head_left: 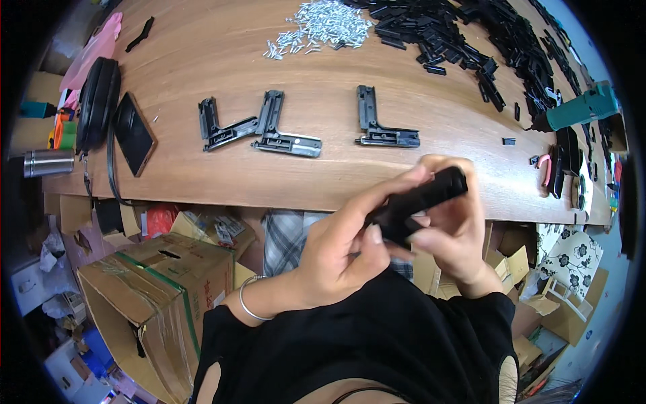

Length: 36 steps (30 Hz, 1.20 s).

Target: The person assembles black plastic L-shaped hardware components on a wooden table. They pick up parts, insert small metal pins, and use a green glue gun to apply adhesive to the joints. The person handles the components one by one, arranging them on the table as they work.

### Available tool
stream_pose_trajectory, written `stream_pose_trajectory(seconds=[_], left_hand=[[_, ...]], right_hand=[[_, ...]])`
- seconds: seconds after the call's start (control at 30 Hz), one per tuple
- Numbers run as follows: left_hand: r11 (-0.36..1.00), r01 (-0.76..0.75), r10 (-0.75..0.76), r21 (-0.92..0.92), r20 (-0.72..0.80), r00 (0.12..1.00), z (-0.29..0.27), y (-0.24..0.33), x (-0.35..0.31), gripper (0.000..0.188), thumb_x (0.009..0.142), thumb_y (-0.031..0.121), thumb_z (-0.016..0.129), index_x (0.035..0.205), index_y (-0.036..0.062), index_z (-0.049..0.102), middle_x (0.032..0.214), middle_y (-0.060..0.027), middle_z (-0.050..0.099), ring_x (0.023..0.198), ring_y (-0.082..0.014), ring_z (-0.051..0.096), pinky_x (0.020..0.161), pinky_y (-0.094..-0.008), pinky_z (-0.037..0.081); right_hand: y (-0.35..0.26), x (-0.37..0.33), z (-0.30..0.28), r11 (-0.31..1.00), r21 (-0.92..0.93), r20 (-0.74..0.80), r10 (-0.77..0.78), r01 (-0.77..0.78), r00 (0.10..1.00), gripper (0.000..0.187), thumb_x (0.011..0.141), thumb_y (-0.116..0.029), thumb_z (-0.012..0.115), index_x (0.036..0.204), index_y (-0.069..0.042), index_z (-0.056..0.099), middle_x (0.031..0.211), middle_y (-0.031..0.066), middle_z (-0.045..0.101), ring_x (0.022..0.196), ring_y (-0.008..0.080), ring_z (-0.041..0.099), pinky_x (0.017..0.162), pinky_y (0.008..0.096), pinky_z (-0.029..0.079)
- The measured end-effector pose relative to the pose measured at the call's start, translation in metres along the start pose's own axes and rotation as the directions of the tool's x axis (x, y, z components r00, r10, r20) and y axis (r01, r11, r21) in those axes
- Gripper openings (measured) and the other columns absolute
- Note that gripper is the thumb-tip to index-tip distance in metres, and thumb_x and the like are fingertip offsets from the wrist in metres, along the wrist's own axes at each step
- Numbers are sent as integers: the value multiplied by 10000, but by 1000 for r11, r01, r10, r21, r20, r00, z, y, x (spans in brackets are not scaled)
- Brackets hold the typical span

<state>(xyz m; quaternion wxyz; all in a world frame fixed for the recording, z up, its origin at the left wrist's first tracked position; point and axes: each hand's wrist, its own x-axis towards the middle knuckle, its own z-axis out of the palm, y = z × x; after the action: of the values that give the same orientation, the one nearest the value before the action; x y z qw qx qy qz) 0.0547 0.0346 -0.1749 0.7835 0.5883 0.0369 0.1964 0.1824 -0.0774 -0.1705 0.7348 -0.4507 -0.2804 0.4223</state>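
From where I watch, the open cardboard box sits at about eight o'clock below the table edge; its flap hides the inside, so I cannot tell what it holds. Higher up at ten o'clock lie a dark pouch and a phone on the wood.

Moving toward centre, three black L-shaped brackets rest flat near twelve o'clock, well apart from the hands, with a heap of small silver pins beyond them.

My left hand, just below centre, is closed around the near end of a black plastic piece, thumb pressed on top. My right hand, at about four o'clock of centre, wraps its fingers narrowly around the far end of the same piece, which is held in the air off the table edge, above the lap.

I judge the risk to be a slip: the piece hangs over the gap, so a loosened grip would drop it among the boxes below.

At two o'clock a pile of black parts spreads, and a green power tool lies at three o'clock.
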Motion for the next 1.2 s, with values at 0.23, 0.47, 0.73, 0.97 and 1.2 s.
stream_pose_trajectory(seconds=[0.23,0.47,0.73,0.97,1.2], left_hand=[[976,-150,112,159,225,968,-6,8,10,348,912,78,376,1208,-86,454,1435,-297,145,1209,-363,430,754,-338,573],[960,-118,72,255,181,981,0,2,12,351,841,-68,408,1182,-69,491,1409,-301,214,1210,-370,426,763,-359,570],[749,-198,332,633,-99,938,-27,-8,-15,392,885,-10,462,1270,-56,407,1199,-227,551,893,-228,653,739,-277,513],[542,367,456,756,-632,627,-95,5,-38,329,909,35,449,1230,18,517,865,-105,662,515,-73,509,455,-214,373],[78,615,381,785,-593,709,-106,13,-28,269,912,172,521,1160,100,597,498,-77,415,422,-121,357,430,-300,304]], right_hand=[[-1,0,-19,744,337,342,474,-577,811,146,902,-130,564,981,-12,593,912,41,609,814,70,576,722,197,464],[5,-3,-15,915,116,128,372,-386,920,84,867,-39,576,910,16,624,969,35,576,863,74,537,736,217,419],[-17,15,-28,745,-668,72,68,-2,995,206,791,-48,634,994,-22,654,934,96,658,912,186,603,825,314,456],[-50,65,-146,-253,-960,31,-529,-123,848,453,776,-61,640,1216,-94,536,984,123,657,847,253,635,757,351,487],[-55,81,-149,-239,-929,-148,-462,-283,874,546,756,-50,643,1274,-130,492,924,129,668,748,270,648,700,349,497]])
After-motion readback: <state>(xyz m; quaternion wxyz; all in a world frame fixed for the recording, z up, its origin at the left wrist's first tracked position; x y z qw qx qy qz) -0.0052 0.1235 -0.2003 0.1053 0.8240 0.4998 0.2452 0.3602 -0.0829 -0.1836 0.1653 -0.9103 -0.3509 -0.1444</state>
